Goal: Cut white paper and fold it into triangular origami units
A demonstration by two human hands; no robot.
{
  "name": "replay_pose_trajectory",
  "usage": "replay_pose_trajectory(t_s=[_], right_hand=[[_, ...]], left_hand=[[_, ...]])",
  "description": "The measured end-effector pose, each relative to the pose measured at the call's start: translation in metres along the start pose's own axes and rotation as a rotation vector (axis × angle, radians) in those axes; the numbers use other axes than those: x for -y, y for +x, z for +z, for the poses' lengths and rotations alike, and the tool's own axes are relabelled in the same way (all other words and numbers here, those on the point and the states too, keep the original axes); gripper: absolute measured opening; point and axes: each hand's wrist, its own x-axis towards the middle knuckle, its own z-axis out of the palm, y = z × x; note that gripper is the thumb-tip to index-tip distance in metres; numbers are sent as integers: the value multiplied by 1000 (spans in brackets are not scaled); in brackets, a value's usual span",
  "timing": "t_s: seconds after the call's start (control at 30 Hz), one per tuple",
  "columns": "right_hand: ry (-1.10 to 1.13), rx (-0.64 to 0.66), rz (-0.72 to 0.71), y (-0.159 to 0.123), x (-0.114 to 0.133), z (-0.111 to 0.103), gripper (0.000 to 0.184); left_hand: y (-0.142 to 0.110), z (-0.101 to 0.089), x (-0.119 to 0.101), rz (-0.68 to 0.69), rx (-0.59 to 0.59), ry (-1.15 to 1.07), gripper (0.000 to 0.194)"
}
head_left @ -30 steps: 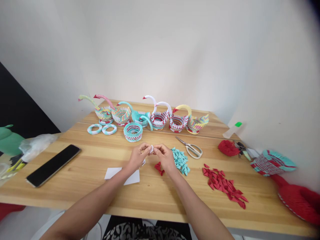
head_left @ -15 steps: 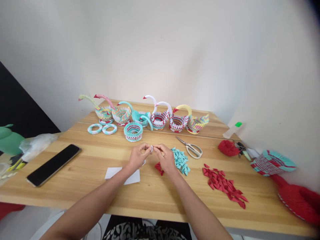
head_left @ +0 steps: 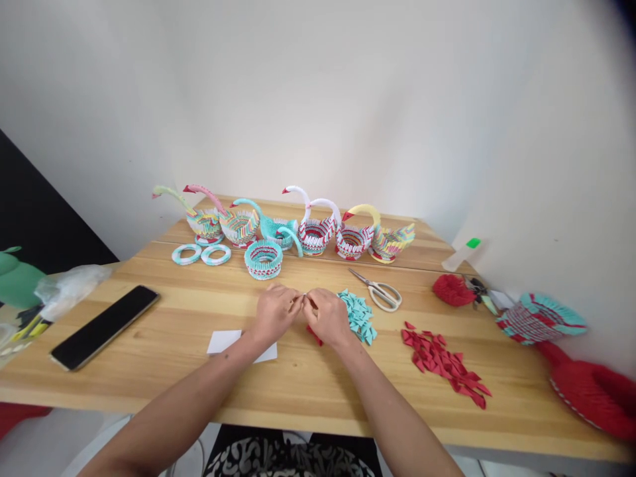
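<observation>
Left hand and right hand pinch one tiny, mostly hidden white paper piece, at two o'clock from the left, ten from the right, equally near; its long axis I cannot tell.

Wooden table, phone, scissors, paper swans

From where I watch, this reads as a papercraft corner, though I can't tell whether it belongs to a home or a small workshop. Folded-paper swans line the far side of a wooden table set against plain pale walls. Loose red paper pieces and turquoise paper pieces lie in piles, with scissors near them. A phone rests at the left.
</observation>
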Motion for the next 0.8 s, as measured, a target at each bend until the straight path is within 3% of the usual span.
replay_pose_trajectory(t_s=[0.17, 0.27, 0.43, 0.5, 0.6, 0.8], right_hand=[[23, -21, 32, -1, 1, 2, 19], [137, -32, 67, 0, 0, 1, 20], [625, -61, 282, 5, -10, 4, 20], [831, -22, 366, 7, -13, 9, 21], [1019, 43, 384, 8, -13, 12, 20], [946, 16, 347, 6, -10, 9, 16]], left_hand=[[2, -2, -2, -12, 15, 55, 20], [3, -1, -1, -94, 27, -88, 18], [7, -1, -2, -376, 39, -574, 22], [8, -2, -4, -420, 30, -659, 22], [10, -2, -6, -439, 17, -700, 21], [9, -3, -8, -412, 5, -731, 26]])
